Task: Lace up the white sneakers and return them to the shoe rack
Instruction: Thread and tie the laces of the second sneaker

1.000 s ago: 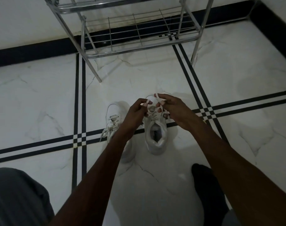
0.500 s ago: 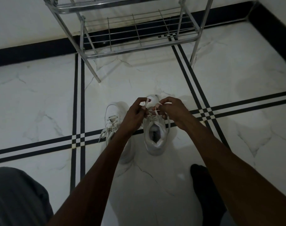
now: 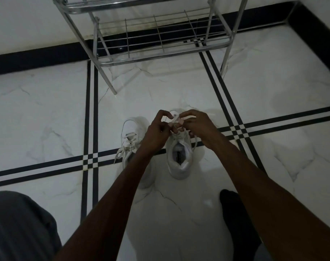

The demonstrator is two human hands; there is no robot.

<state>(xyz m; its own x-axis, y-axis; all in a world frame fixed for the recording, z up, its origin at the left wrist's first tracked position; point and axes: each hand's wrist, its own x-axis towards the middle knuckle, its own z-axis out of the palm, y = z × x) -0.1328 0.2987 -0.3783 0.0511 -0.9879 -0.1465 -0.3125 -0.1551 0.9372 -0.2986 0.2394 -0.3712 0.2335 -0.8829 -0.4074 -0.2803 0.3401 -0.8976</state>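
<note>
Two white sneakers stand side by side on the marble floor, toes pointing away from me. The right sneaker (image 3: 179,159) has its opening toward me. Above its tongue my left hand (image 3: 156,132) and my right hand (image 3: 200,127) each pinch an end of its white lace (image 3: 175,117), fingers nearly touching. The left sneaker (image 3: 129,136) sits partly under my left forearm, its laces loose and trailing to the left. The chrome shoe rack (image 3: 160,48) stands beyond the shoes against the wall, its lower wire shelf bare.
White marble floor (image 3: 47,119) has black double stripes crossing it. A black skirting runs along the walls. My grey-trousered knee (image 3: 19,227) is at the bottom left and my black-socked foot (image 3: 235,219) at the bottom right.
Both hands have drawn closer together over the right sneaker's tongue and shifted their grip on the lace. The sneakers and rack have not moved.
</note>
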